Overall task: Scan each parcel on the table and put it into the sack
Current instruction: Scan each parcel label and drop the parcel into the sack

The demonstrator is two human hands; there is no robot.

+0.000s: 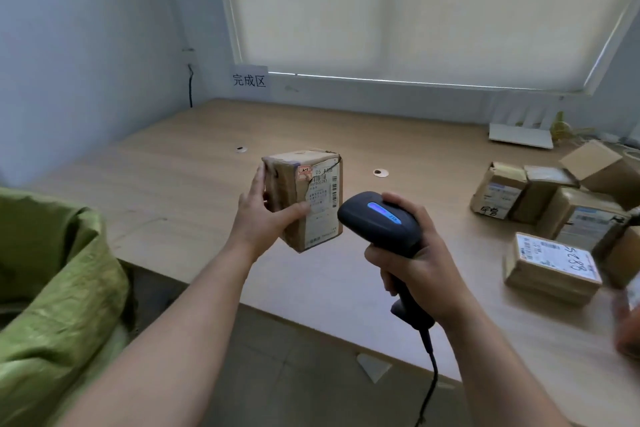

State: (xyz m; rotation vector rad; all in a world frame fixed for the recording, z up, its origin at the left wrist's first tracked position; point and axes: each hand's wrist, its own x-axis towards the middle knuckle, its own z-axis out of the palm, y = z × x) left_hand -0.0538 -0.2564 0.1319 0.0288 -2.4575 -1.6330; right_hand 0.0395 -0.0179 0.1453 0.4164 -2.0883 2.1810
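Head view: left hand (266,218) grips a parcel (304,198) above the table's (180,184) near edge.
Right hand (420,260) clasps the scanner (377,222) beside it; sack (59,288) stands left, other parcels (550,218) right.

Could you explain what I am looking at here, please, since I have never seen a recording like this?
This is one picture from a camera worn on a person's head, looking down at their own bare hands. The left hand grips a small cardboard parcel with its label facing the camera. The right hand holds a black corded barcode scanner, its blue light on, close beside that label. More parcels lie on the wooden table to the right. The green sack stands open at lower left.
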